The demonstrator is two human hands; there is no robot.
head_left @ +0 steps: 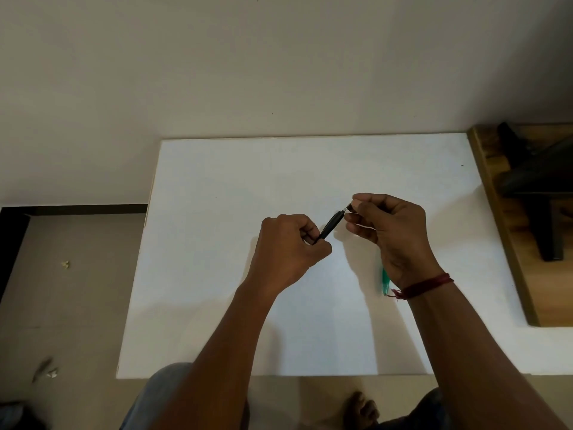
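A slim black pen [331, 225] is held above the middle of the white table [217, 274], slanting up to the right. My left hand [286, 246] grips its lower end with curled fingers. My right hand [392, 234] pinches the pen's upper end, where a small pale band and a dark tip [349, 207] show. A green pen [385, 282] lies on the table under my right wrist, mostly hidden by it. A red thread is tied round that wrist.
A wooden board [508, 231] with a dark stand on it borders the table's right edge. The wall rises just behind the table. Small scraps [51, 372] lie on the floor at left. My knees and a foot [361, 409] show below the front edge.
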